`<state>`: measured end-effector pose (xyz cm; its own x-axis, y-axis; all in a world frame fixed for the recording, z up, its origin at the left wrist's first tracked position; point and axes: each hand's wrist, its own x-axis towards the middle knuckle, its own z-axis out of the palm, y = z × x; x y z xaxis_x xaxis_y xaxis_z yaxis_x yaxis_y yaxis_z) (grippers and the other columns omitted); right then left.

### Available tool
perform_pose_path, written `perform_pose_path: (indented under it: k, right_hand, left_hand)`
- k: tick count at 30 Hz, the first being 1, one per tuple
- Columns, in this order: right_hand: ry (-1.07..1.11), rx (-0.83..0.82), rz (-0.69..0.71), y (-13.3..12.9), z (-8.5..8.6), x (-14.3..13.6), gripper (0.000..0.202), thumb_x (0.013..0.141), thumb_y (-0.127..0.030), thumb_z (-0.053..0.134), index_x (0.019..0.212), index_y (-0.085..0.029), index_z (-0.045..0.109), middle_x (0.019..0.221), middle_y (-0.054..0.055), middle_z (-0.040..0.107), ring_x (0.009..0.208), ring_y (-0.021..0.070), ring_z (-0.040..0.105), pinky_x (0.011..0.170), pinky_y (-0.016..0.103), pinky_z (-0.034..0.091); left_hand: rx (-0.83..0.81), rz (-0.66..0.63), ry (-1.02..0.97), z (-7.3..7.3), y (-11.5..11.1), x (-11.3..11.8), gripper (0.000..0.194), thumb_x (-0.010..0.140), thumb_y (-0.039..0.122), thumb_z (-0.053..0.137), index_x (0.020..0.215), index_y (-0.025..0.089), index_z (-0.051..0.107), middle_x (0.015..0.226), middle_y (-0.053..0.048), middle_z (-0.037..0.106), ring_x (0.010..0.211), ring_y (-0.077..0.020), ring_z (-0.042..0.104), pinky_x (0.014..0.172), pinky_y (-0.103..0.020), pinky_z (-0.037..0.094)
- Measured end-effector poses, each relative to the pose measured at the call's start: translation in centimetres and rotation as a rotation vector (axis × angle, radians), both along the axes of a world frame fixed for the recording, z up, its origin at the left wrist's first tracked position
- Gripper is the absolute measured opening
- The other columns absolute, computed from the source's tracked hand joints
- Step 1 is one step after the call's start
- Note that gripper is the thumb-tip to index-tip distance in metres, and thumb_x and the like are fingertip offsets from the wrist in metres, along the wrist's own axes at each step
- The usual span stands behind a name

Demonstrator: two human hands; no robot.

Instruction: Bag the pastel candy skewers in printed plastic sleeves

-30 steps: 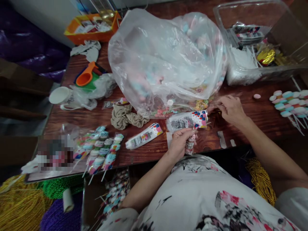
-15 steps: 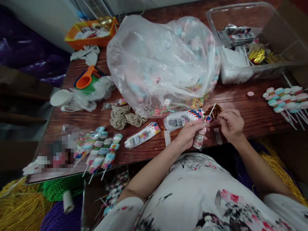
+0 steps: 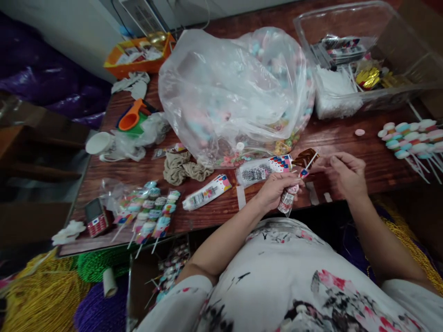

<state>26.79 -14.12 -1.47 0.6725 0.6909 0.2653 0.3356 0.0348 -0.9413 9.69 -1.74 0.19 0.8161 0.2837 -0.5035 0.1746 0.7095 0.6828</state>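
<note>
My left hand [image 3: 273,190] is closed around a bagged marshmallow stick [image 3: 287,199]. The white stick end points up to the right, and the wrapped sweets hang below my fingers. To its right, my right hand [image 3: 350,174] is pinched, thumb against fingers; whatever it holds is too small or blurred to name. Just behind my hands lies a bundle of shiny brown-gold strips [image 3: 304,157], partly covered by the stick. A stack of printed clear bags [image 3: 254,173] lies beside my left hand, with a smaller stack of printed bags [image 3: 206,192] farther left.
A big plastic bag of marshmallows [image 3: 221,92] fills the table's middle. At back right stands a clear bin [image 3: 391,87] with sticks and packaging; unwrapped marshmallow sticks [image 3: 411,138] lie at right. Wrapped sticks [image 3: 148,216] and a phone [image 3: 97,216] are at left.
My right hand has moved right, away from the stick. My left hand still grips the bagged marshmallow stick in nearly the same spot. The view has shifted slightly.
</note>
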Motion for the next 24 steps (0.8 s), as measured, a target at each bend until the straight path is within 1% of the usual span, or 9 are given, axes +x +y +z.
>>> perform_pose_path:
  k: [3,6,10,12,15,17,19,21,24]
  right_hand:
    - [0.128,-0.128,0.214,0.4,0.9,0.2,0.022,0.085,-0.043,0.064,0.084,-0.024,0.075,0.085,0.003,0.074,0.082,0.0206,0.07,0.081,0.038,0.057]
    - [0.217,-0.213,0.44,1.0,1.1,-0.6,0.029,0.078,-0.051,0.071,0.079,-0.023,0.075,0.078,0.003,0.073,0.074,0.0192,0.068,0.071,0.034,0.057]
    - [0.41,-0.239,0.532,1.7,0.5,-1.9,0.035,0.072,-0.054,0.075,0.075,-0.02,0.073,0.065,0.002,0.069,0.057,0.0144,0.061,0.055,0.028,0.051]
    - [0.432,-0.238,0.54,1.7,0.1,-2.2,0.035,0.072,-0.054,0.075,0.072,-0.019,0.071,0.06,0.001,0.065,0.053,0.0123,0.056,0.05,0.025,0.046]
    - [0.341,-0.256,0.518,0.9,0.1,-2.6,0.031,0.079,-0.049,0.071,0.068,-0.019,0.067,0.061,0.0,0.062,0.055,0.0119,0.055,0.053,0.025,0.045]
    - [0.272,-0.227,0.368,0.0,0.5,-3.0,0.023,0.083,-0.041,0.068,0.072,-0.021,0.068,0.066,0.0,0.063,0.06,0.0131,0.057,0.057,0.026,0.046]
    - [0.196,-0.136,0.143,-0.7,1.2,-3.9,0.013,0.085,-0.035,0.066,0.079,-0.024,0.069,0.071,0.001,0.065,0.064,0.0146,0.059,0.059,0.028,0.047]
    - [0.066,-0.046,0.025,-0.8,2.0,-5.0,0.008,0.086,-0.03,0.064,0.085,-0.026,0.071,0.076,0.002,0.066,0.069,0.0169,0.061,0.064,0.032,0.05]
    - [-0.237,0.027,0.128,0.4,2.5,-6.7,0.012,0.085,-0.021,0.063,0.09,-0.027,0.072,0.077,0.002,0.068,0.074,0.0187,0.063,0.07,0.035,0.05]
  left_hand:
    - [0.065,-0.016,-0.015,0.3,0.0,-0.6,0.028,0.059,0.033,0.082,0.072,0.01,0.071,0.069,-0.005,0.068,0.052,-0.0085,0.057,0.046,-0.021,0.048]
    - [0.111,-0.012,-0.023,0.5,-0.4,-1.0,0.027,0.061,0.033,0.082,0.073,0.011,0.073,0.068,-0.003,0.068,0.052,-0.0068,0.056,0.048,-0.019,0.045]
    - [0.193,0.035,-0.046,0.4,-0.7,-1.5,0.021,0.063,0.031,0.08,0.072,0.013,0.074,0.069,-0.001,0.065,0.053,-0.0043,0.054,0.051,-0.016,0.042]
    - [0.227,0.059,-0.067,0.3,-0.6,-1.8,0.02,0.064,0.031,0.08,0.071,0.013,0.074,0.071,0.0,0.064,0.056,-0.0044,0.055,0.053,-0.017,0.043]
    - [0.246,0.098,-0.042,0.2,-0.3,-2.4,0.024,0.066,0.037,0.079,0.073,0.014,0.073,0.07,0.0,0.064,0.059,-0.0066,0.057,0.058,-0.019,0.047]
    - [0.248,0.131,0.001,-0.1,-0.1,-2.6,0.03,0.066,0.042,0.078,0.075,0.014,0.072,0.066,0.001,0.062,0.057,-0.0074,0.056,0.059,-0.021,0.047]
    - [0.269,0.158,0.029,-0.4,0.1,-2.7,0.033,0.067,0.044,0.077,0.076,0.014,0.072,0.063,0.002,0.06,0.055,-0.0073,0.054,0.057,-0.021,0.045]
    - [0.339,0.159,0.017,-0.8,0.2,-2.6,0.031,0.069,0.044,0.074,0.076,0.013,0.072,0.063,0.002,0.059,0.055,-0.0066,0.051,0.057,-0.021,0.041]
    - [0.497,0.13,-0.077,-0.9,-0.1,-2.3,0.025,0.076,0.037,0.068,0.071,0.013,0.07,0.062,0.003,0.055,0.058,-0.0063,0.045,0.06,-0.021,0.038]
